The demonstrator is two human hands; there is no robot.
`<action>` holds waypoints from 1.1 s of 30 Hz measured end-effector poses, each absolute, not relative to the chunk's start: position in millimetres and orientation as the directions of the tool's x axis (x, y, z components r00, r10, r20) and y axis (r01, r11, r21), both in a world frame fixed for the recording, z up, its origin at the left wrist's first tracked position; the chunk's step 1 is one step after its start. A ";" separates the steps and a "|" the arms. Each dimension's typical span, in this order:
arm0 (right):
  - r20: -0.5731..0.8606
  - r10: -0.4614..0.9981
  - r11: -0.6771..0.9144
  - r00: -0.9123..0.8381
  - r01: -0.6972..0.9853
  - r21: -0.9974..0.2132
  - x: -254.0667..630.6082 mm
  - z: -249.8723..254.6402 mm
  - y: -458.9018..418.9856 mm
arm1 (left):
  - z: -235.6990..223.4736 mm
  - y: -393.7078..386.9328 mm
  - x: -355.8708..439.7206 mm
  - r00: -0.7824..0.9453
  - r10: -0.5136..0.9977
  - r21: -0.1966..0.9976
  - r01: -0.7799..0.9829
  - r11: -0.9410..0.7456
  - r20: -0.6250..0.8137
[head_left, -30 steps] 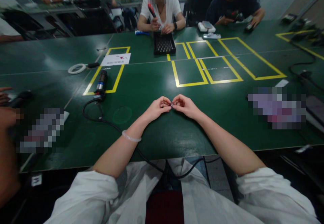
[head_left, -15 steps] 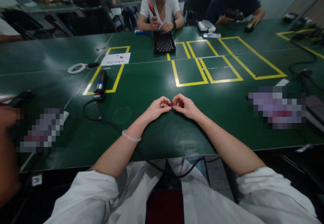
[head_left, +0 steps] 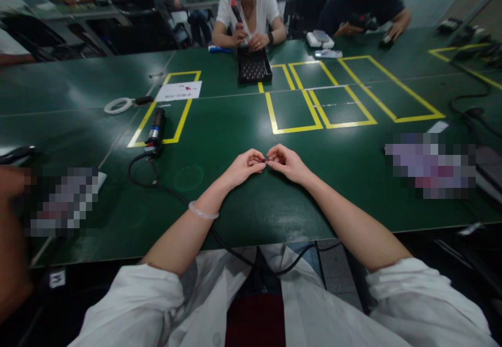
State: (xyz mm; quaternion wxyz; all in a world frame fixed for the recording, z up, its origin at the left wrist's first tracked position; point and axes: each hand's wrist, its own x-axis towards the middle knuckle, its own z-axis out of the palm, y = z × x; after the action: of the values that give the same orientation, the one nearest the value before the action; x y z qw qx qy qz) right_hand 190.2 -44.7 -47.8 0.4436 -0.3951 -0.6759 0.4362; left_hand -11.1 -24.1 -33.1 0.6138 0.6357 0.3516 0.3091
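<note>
Presently, the bare left hand point(head_left: 243, 170) and bare right hand point(head_left: 290, 166) are together, their fingertips pinching a tiny dark-and-red piece point(head_left: 266, 160), its shape too small to tell, over the glossy green tabletop point(head_left: 254, 211). A loosened pinch could drop it; a sideways forearm sweep could snag the thin black cable point(head_left: 172, 192). The near edge passes under both forearms; ahead, green surface stretches towards 2 yellow-taped rectangles point(head_left: 298, 131).
</note>
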 end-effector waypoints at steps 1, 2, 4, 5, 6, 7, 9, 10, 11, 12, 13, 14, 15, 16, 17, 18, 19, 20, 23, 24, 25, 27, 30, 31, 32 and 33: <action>0.249 0.922 0.301 -0.296 0.144 -0.943 190.3 -47.6 -44.7 | -32.7 -24.3 -10.9 0.562 0.826 0.998 0.065 -0.001 -0.036; 0.243 0.923 0.295 -0.299 0.142 -0.945 190.4 -47.5 -44.7 | -32.2 -24.5 -10.7 0.564 0.825 0.998 0.063 -0.004 -0.032; 0.231 0.924 0.284 -0.305 0.142 -0.948 190.7 -47.5 -44.8 | -31.7 -24.7 -10.4 0.567 0.823 0.998 0.060 -0.011 -0.025; 0.226 0.924 0.279 -0.308 0.141 -0.950 190.7 -47.6 -44.8 | -31.6 -24.7 -10.3 0.569 0.822 0.998 0.061 -0.011 -0.026; 0.220 0.924 0.274 -0.311 0.139 -0.952 190.8 -47.6 -44.9 | -31.8 -24.6 -10.3 0.569 0.822 0.998 0.063 -0.009 -0.028; 0.215 0.925 0.268 -0.314 0.137 -0.954 190.7 -47.7 -44.9 | -32.1 -24.4 -10.4 0.570 0.821 0.998 0.066 -0.005 -0.034; 0.205 0.927 0.256 -0.315 0.130 -0.958 190.5 -47.8 -44.9 | -33.3 -23.6 -10.6 0.570 0.820 0.998 0.069 0.006 -0.045; 0.202 0.928 0.251 -0.313 0.124 -0.960 190.4 -47.7 -44.9 | -34.0 -23.0 -10.8 0.570 0.820 0.998 0.070 0.011 -0.049; 0.202 0.929 0.248 -0.311 0.117 -0.962 190.3 -47.7 -45.0 | -34.9 -22.4 -11.0 0.568 0.821 0.997 0.069 0.016 -0.052; 0.205 0.928 0.249 -0.311 0.112 -0.962 190.2 -47.6 -45.1 | -35.9 -21.7 -11.2 0.565 0.824 0.997 0.068 0.020 -0.055; 0.209 0.925 0.254 -0.316 0.109 -0.961 190.2 -47.4 -45.2 | -36.8 -20.9 -11.3 0.560 0.826 0.998 0.065 0.025 -0.057; 0.213 0.922 0.261 -0.324 0.111 -0.959 190.2 -47.4 -45.4 | -37.7 -20.3 -11.5 0.556 0.829 0.998 0.063 0.030 -0.060; 0.218 0.917 0.269 -0.333 0.116 -0.956 190.4 -47.3 -45.7 | -38.5 -19.7 -11.6 0.552 0.832 0.998 0.060 0.036 -0.063; 0.220 0.914 0.276 -0.341 0.125 -0.953 190.6 -47.2 -45.9 | -39.0 -19.3 -11.6 0.548 0.834 0.998 0.058 0.040 -0.065; 0.222 0.911 0.282 -0.346 0.132 -0.950 190.7 -47.2 -46.1 | -39.3 -19.1 -11.6 0.547 0.834 0.997 0.059 0.043 -0.068; 0.225 0.910 0.287 -0.347 0.139 -0.948 190.9 -47.2 -46.2 | -39.3 -19.0 -11.5 0.547 0.834 0.997 0.060 0.043 -0.069; 0.229 0.910 0.293 -0.345 0.145 -0.945 191.0 -47.1 -46.2 | -39.1 -19.1 -11.5 0.547 0.834 0.997 0.062 0.043 -0.070; 0.235 0.910 0.300 -0.342 0.150 -0.942 191.0 -47.1 -46.3 | -38.5 -19.4 -11.4 0.546 0.835 0.997 0.065 0.044 -0.072; 0.253 0.909 0.318 -0.332 0.159 -0.935 190.5 -46.9 -46.1 | -36.1 -20.7 -11.3 0.542 0.837 0.996 0.078 0.045 -0.081; 0.256 0.909 0.318 -0.328 0.154 -0.935 190.2 -46.9 -46.0 | -35.2 -21.1 -11.3 0.539 0.838 0.995 0.086 0.043 -0.082; 0.253 0.911 0.312 -0.326 0.143 -0.939 189.8 -47.0 -46.0 | -34.5 -21.5 -11.3 0.537 0.839 0.995 0.094 0.039 -0.083; 0.239 0.916 0.286 -0.323 0.105 -0.952 189.1 -47.1 -45.9 | -33.4 -22.1 -11.3 0.537 0.839 0.993 0.111 0.027 -0.083; 0.217 0.921 0.243 -0.325 0.042 -0.969 188.6 -46.9 -45.9 | -32.7 -22.8 -11.5 0.538 0.839 0.993 0.120 0.024 -0.085; 0.210 0.922 0.233 -0.325 0.034 -0.972 188.7 -46.7 -45.9 | -32.7 -22.9 -11.6 0.537 0.839 0.993 0.117 0.026 -0.085; 0.203 0.924 0.225 -0.324 0.032 -0.974 188.8 -46.4 -45.9 | -32.8 -23.1 -11.6 0.537 0.839 0.993 0.112 0.029 -0.084; 0.195 0.926 0.217 -0.323 0.035 -0.975 189.0 -46.0 -45.9 | -32.9 -23.1 -11.7 0.538 0.839 0.994 0.104 0.031 -0.082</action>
State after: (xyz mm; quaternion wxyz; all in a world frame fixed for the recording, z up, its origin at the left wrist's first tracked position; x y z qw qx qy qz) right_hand 189.0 -45.9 -46.0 0.4449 -0.3752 -0.6409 0.5006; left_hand -11.7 -23.1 -32.9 0.6119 0.6283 0.3753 0.3000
